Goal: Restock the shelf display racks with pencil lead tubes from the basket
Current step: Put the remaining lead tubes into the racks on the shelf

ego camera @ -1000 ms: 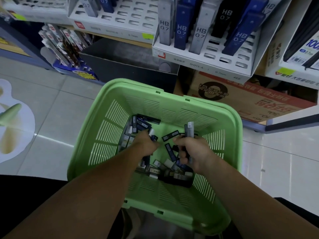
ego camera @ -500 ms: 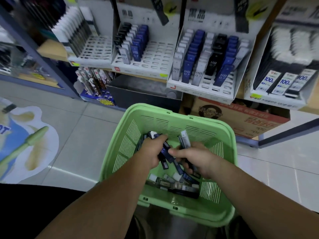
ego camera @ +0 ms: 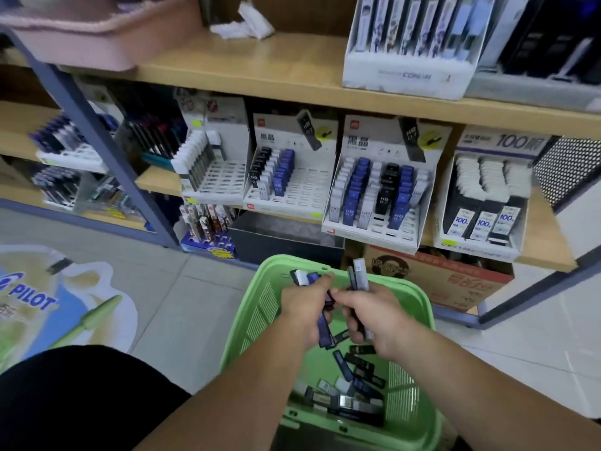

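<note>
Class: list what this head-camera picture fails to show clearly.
1. Count of tubes held by the left hand and right hand: the grip covers them, head view.
2. Print on loose tubes in the basket: too small.
3. Basket's near corner: cut by the bottom edge.
4. Pink tub on the top shelf: blurred, cut by the top edge.
</note>
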{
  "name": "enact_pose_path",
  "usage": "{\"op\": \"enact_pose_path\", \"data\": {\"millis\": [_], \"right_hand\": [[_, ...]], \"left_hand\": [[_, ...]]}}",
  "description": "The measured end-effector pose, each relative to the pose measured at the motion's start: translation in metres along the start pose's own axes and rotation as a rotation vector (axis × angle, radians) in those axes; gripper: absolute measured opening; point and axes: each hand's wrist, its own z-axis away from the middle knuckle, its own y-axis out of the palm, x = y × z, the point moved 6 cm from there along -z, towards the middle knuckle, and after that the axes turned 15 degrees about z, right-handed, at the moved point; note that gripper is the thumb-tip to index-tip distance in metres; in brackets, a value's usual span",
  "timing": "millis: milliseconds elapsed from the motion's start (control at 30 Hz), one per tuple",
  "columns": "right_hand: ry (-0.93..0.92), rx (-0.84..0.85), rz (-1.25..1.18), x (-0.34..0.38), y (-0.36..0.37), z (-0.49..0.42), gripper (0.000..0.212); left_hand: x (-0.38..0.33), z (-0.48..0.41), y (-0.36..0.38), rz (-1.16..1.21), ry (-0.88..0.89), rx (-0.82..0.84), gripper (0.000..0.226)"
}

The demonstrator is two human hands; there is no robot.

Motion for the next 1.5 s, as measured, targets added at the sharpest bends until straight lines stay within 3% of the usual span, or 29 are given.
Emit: {"op": "enact_pose_path", "data": {"millis": [167,333,400,500,633,733,900,967,1067,1267,1500], "right_hand": [[-0.118,-0.005,-0.005,0.069,-0.03,0.017,0.024],[-0.256,0.184,0.146,0.127,-0.029,0.033,0.027],[-0.306,0.246,0.186,0.145,-0.021,0.036,0.028],[-0.365,0.277,0.231,0.161,-0.013,0.035,0.036],[-0.34,0.112,0.103,0.156,-0.014,0.022,0.038],[-0.297,0.03,0.081,0.146,-0.021,0.017,0.042],[-0.265,0.326,0.222,0.128,0.009,0.039,0.048],[-0.269,0.305,0.248,0.124,0.012,0.039,0.04],[-0.274,0.193,0.258,0.125,0.003,0.032,0.035],[-0.317,0.188,0.234,0.127,0.005,0.036,0.029],[-0.262,0.302,0.222,0.12,-0.006,0.041,0.031]], "left_hand": [[-0.056,0.052,0.021,-0.306,0.011,0.348,0.015],[-0.101,0.095,0.038,-0.484,0.071,0.56,0.027],[-0.114,0.101,0.04,-0.478,0.075,0.592,0.02],[-0.13,0.097,0.038,-0.446,0.058,0.589,0.014],[-0.136,0.081,0.028,-0.429,0.063,0.496,0.02],[-0.145,0.065,0.026,-0.181,0.088,0.358,0.018],[-0.157,0.042,0.026,0.212,0.206,0.069,0.021],[-0.156,0.042,0.032,0.278,0.249,0.03,0.02],[-0.156,0.043,0.038,0.333,0.275,0.022,0.019],[-0.149,0.045,0.047,0.306,0.244,0.058,0.015],[-0.157,0.038,0.046,0.328,0.098,0.181,0.015]]}}
